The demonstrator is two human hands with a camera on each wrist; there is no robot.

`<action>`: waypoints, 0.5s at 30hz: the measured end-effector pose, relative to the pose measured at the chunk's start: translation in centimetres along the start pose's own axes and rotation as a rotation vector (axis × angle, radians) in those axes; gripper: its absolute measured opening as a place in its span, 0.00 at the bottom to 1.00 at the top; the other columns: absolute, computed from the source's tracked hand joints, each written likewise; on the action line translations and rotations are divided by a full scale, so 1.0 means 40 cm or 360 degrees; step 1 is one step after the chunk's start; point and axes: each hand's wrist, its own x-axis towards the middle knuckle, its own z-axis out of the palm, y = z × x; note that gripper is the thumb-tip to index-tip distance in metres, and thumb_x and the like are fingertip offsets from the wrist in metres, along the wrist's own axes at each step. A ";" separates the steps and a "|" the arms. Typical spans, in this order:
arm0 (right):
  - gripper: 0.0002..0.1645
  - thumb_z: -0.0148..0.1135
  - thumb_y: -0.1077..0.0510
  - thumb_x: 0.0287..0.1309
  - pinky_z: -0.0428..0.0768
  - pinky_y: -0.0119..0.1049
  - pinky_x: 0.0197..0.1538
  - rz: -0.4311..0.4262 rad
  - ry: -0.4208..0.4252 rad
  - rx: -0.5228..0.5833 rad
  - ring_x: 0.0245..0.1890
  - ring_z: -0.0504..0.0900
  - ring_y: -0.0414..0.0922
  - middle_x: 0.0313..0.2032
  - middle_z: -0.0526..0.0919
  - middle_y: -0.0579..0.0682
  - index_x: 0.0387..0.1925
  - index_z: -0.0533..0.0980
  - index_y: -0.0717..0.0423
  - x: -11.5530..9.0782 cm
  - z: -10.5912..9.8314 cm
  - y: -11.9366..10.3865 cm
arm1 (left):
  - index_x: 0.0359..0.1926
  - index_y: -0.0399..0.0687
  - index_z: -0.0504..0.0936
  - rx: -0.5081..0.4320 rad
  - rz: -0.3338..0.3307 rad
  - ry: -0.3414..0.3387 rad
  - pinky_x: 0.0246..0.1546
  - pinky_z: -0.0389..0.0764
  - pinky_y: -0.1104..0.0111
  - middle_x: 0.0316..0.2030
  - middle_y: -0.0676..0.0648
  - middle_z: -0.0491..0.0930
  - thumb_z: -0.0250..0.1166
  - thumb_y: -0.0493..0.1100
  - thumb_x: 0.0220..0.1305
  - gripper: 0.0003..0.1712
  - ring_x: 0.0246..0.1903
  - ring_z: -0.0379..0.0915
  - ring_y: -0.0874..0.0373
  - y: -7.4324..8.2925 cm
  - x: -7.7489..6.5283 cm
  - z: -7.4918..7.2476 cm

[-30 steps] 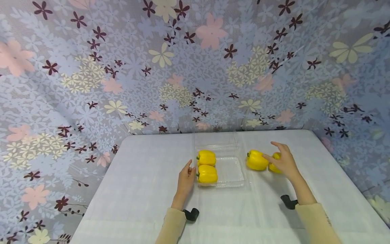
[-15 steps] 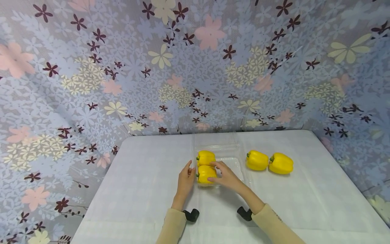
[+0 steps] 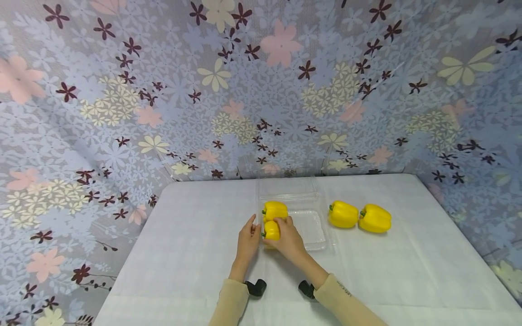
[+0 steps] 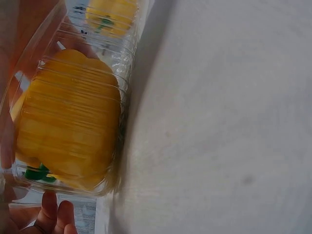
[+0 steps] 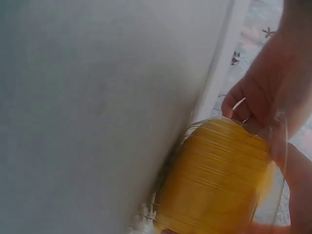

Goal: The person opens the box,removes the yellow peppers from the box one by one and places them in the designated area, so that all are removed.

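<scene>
A clear plastic clamshell container (image 3: 311, 230) lies unfolded on the table, two yellow bell peppers in its left half. My right hand (image 3: 290, 242) reaches over the base and grips the nearer bell pepper (image 3: 271, 232), thumb on the near side and fingers on the far side. Behind it sits the other bell pepper (image 3: 275, 210), stem to the left. My left hand (image 3: 248, 237) rests against the container's left side with loosely bent fingers. In the left wrist view the nearer pepper (image 4: 73, 117) shows through the ribbed wall, its green stem beside the left fingertips.
Two more yellow bell peppers, one (image 3: 343, 214) beside the other (image 3: 375, 218), lie right of the container. Its transparent lid (image 3: 288, 185) leans back toward the flowered curtain (image 3: 281, 90). A white cloth covers the table (image 3: 195, 226).
My right hand has come left from the pepper at the far right, over the container, and its fingers have closed round the nearer pepper inside. The left hand has stayed in place.
</scene>
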 end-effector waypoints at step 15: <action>0.43 0.77 0.46 0.37 0.77 0.45 0.39 0.0101 0.0064 0.0063 0.38 0.77 0.50 0.47 0.76 0.60 0.54 0.71 0.61 0.000 -0.001 -0.007 | 0.64 0.33 0.68 0.0012 0.0033 0.0016 0.27 0.69 0.77 0.28 0.45 0.73 0.55 0.38 0.68 0.25 0.26 0.65 0.64 0.002 -0.002 0.001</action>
